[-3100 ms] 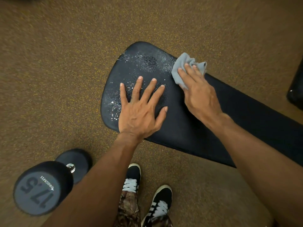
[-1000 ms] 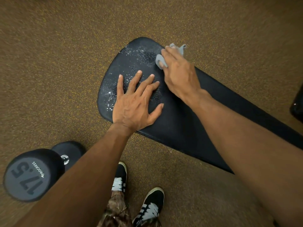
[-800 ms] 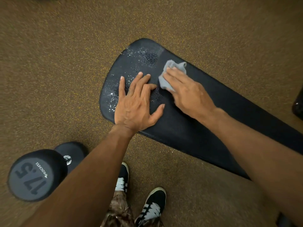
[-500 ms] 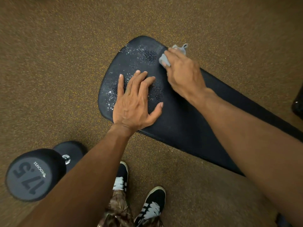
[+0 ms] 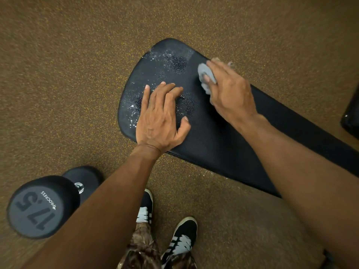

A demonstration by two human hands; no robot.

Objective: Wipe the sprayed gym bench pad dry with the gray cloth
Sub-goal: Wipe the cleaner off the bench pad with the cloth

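Observation:
The black gym bench pad (image 5: 219, 136) runs from its rounded end at upper middle down to the right edge. Spray droplets glisten over the rounded end and near the left rim. My left hand (image 5: 161, 121) rests flat on the wet part, fingers mostly straight. My right hand (image 5: 229, 92) presses the bunched gray cloth (image 5: 206, 76) onto the pad near its far edge, fingers curled round the cloth. Most of the cloth is hidden beneath that hand.
A black dumbbell (image 5: 40, 206) marked 17.5 lies on the brown speckled floor (image 5: 58, 74) at the lower left. My two black-and-white shoes (image 5: 180, 239) stand below the pad. A dark object (image 5: 351, 115) sits at the right edge.
My right hand has rubbed the cloth back and forth across the far side of the pad, and has now pulled it slightly back toward me. My left hand has stayed put, its fingers drawn closer together.

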